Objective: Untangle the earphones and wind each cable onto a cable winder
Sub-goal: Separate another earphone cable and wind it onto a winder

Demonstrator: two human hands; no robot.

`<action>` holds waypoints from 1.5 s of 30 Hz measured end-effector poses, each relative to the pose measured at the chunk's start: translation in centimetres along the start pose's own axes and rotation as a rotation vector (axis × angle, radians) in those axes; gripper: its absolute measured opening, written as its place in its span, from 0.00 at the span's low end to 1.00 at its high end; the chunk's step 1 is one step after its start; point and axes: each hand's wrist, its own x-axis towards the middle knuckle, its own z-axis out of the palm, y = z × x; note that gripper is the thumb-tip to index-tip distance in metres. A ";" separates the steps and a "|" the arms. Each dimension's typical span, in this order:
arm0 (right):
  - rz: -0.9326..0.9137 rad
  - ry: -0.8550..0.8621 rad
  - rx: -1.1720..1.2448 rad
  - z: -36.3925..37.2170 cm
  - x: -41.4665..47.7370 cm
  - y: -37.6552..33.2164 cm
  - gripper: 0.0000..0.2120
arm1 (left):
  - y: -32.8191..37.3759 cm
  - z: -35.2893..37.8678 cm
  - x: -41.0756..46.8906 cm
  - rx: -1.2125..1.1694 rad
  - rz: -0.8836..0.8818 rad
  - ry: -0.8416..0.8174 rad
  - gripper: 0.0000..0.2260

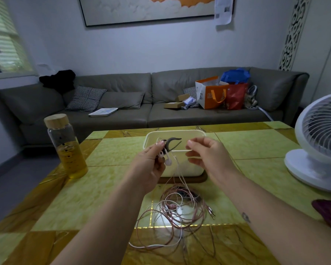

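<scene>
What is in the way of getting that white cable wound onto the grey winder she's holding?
Nothing solid. The left hand holds the grey winder with the white earbuds; the right hand pinches the white cable. But that cable hangs down into the tangle of pinkish cables on the table.

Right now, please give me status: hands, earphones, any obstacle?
Left hand holds dark winder and white earbuds. Right hand pinches white cable. Pink and white cables lie tangled on table. Nothing blocking.
</scene>
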 end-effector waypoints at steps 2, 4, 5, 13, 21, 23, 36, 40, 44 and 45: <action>0.057 -0.067 0.077 0.7 -0.9 1.0 0.05 | -0.4 0.2 0.2 -0.035 0.006 0.019 0.06; 0.065 -0.109 0.093 1.4 -1.4 1.6 0.09 | -0.8 0.5 0.2 -0.045 0.013 0.035 0.06; 0.026 -0.114 0.056 1.8 -1.6 1.9 0.10 | -0.9 0.7 0.1 -0.050 0.017 0.046 0.05; -0.486 -0.045 -0.483 2.4 -1.5 1.9 0.10 | -1.7 1.6 0.6 -0.186 0.028 0.095 0.05; -0.633 0.034 -0.457 2.6 -0.8 2.8 0.07 | -2.3 3.2 -0.2 -0.166 0.033 0.209 0.08; -0.592 0.035 -0.386 2.7 -1.0 2.9 0.06 | -2.2 3.5 -0.2 -0.186 0.031 0.225 0.07; 0.184 -0.102 0.309 2.6 -1.5 0.0 0.04 | -2.0 4.0 -1.3 -0.251 0.100 0.163 0.05; 0.212 -0.108 0.353 2.4 -1.1 -0.7 0.03 | -1.9 3.9 -1.2 -0.206 0.089 0.138 0.06; 0.217 -0.094 0.387 2.0 -0.6 -0.8 0.05 | -2.1 3.3 -1.3 -0.178 0.064 0.040 0.05; 0.214 -0.092 0.394 1.9 -0.5 -0.8 0.05 | -2.1 3.1 -1.3 -0.157 0.064 0.012 0.04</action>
